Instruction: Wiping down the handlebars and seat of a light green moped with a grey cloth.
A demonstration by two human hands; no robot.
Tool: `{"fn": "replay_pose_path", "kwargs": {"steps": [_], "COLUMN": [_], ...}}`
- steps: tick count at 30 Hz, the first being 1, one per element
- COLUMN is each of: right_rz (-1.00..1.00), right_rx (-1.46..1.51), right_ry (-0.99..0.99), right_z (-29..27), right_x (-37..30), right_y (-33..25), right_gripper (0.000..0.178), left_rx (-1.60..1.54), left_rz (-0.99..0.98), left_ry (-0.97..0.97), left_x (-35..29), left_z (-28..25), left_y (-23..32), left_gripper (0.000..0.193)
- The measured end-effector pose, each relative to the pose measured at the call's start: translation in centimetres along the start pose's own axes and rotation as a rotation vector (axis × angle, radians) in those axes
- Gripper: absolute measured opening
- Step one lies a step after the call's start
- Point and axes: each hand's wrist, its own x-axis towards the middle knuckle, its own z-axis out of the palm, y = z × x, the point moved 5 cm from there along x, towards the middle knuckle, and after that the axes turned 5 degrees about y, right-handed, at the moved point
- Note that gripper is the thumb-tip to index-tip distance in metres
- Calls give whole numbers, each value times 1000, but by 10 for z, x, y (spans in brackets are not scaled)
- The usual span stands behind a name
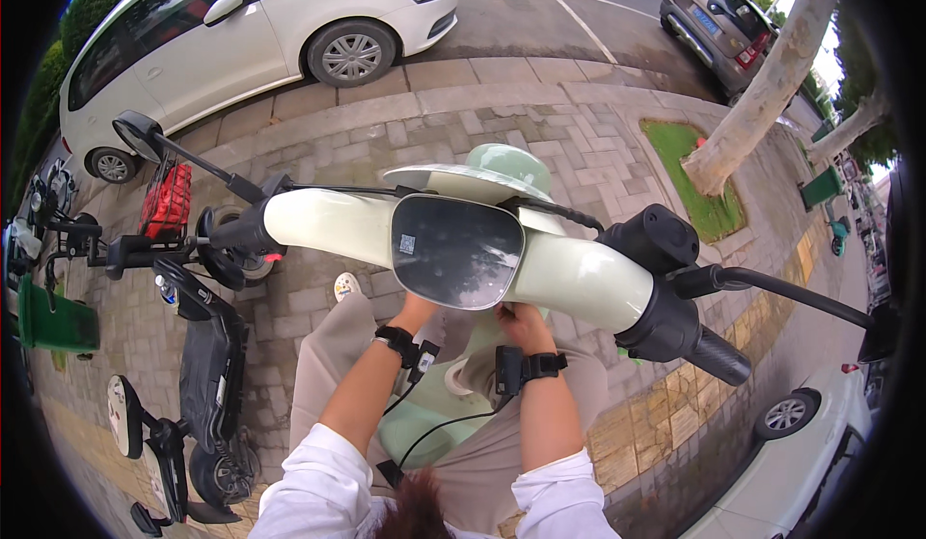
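A pale green electric scooter stands in front of me, its cream handlebar cover (584,283) spanning the view. Set in the middle of the cover is a dark glossy display (458,250) with a small square code sticker. Both my arms reach in beneath that display. My left hand (418,309) is mostly hidden under its lower edge, fingers out of sight. Beside it, under the display's lower right edge, my right hand (524,325) has its fingers curled in; whatever they hold is hidden. The black right grip (719,354) is untouched.
To the left stand a black scooter (207,375), a red basket (167,202) on a parked bike and a green bin (58,319). A white car (193,52) is parked ahead. A tree trunk (757,95) rises from a grass patch at right. Cables hang from my wrist straps.
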Motion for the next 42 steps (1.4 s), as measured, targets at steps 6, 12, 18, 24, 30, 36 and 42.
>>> {"fn": "replay_pose_path", "kwargs": {"steps": [6,12,18,24,30,36,42], "right_rz": [-172,37,69,162,711,540,845], "right_rx": [-305,-4,77,308,955,630,842], "right_ry": [66,121,5,298,501,237,936], "right_z": [15,25,37,15,39,55,18], "right_x": [12,15,6,14,-18,-17,-2], "right_y": [6,32,36,28,-35,-21,18], "right_gripper": [18,39,44,17,19,16,24], "left_rx": [-63,-116,-152,-200,-267,-311,-349], "left_rz": [-49,-73,-98,-132,-178,-230,-288], "left_ry": [12,20,34,59,87,103,125], "left_x": [4,4,13,6,-2,9,14], "left_z": [5,-2,-13,1,-4,-21,-15], "left_y": [-7,-5,-3,18,16,5,13], "left_gripper": [28,27,27,26,25,25,24]}}
